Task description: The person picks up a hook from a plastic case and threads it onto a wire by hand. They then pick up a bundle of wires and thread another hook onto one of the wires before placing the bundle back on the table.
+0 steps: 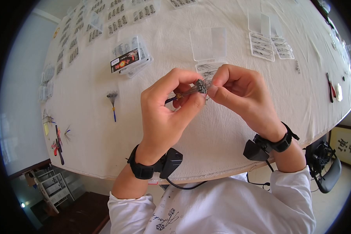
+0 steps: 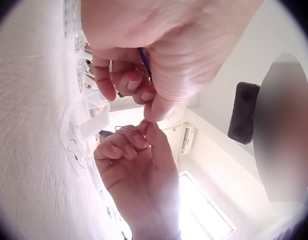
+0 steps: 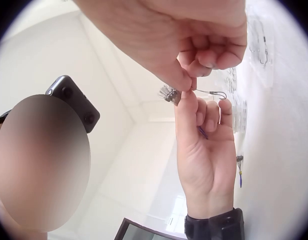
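Together, above the white cloth-covered table (image 1: 230, 128), our left hand (image 1: 163, 113) grips a small grey bundle of wire snap clips (image 1: 201, 86), while our right hand (image 1: 238, 91) pinches one clip from it.

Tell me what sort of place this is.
Probably a small workshop or home bench for assembling fishing tackle. A white-covered table carries many clear plastic boxes and packets of hooks, with pliers at the edge, while the left hand and right hand pinch a bundle of wire rigs.
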Available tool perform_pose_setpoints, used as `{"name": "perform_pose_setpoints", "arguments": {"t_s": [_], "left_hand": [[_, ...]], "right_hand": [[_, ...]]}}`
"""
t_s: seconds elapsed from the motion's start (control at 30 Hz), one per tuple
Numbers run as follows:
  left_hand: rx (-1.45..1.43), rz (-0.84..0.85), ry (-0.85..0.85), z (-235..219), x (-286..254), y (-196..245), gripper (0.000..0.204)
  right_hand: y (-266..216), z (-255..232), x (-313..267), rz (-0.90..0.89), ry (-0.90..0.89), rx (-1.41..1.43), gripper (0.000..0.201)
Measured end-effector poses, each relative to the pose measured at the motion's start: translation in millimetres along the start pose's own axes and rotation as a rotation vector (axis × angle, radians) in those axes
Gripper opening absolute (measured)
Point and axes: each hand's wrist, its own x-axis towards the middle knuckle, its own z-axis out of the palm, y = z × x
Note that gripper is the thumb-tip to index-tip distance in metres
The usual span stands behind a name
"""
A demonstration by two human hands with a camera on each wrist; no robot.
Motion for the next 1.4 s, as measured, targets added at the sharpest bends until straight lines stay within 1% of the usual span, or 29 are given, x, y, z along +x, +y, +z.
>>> {"name": "perform_pose_setpoints", "arguments": {"t_s": [0.27, 0.57, 0.7, 0.77, 1.07, 1.2, 1.4], "left_hand": [[0.024, -0.034, 0.037, 0, 0, -1, 0.007], [0.059, -0.107, 0.068, 1, 1, 5, 0.010], [0.066, -0.126, 0.077, 0, 0, 3, 0.011], [0.067, -0.106, 0.084, 1, 0, 1, 0.010], [0.126, -0.099, 0.092, 3, 0, 0, 0.009], [0.129, -0.120, 0.076, 3, 1, 1, 0.008], [0.027, -0.189, -0.037, -1, 3, 11, 0.011]], "right_hand": [[1, -4, -1, 0.054, -0.036, -0.006, 0.019], [-1, 0, -1, 0.099, -0.015, 0.016, 0.014], [1, -6, 1, 0.054, -0.068, -0.105, 0.013], [1, -7, 1, 0.031, -0.070, -0.133, 0.014], [-8, -6, -1, 0.113, -0.054, -0.145, 0.018], [-2, -7, 0, 0.063, -0.028, -0.192, 0.017], [2, -8, 2, -0.059, 0.030, -0.230, 0.013]]}}
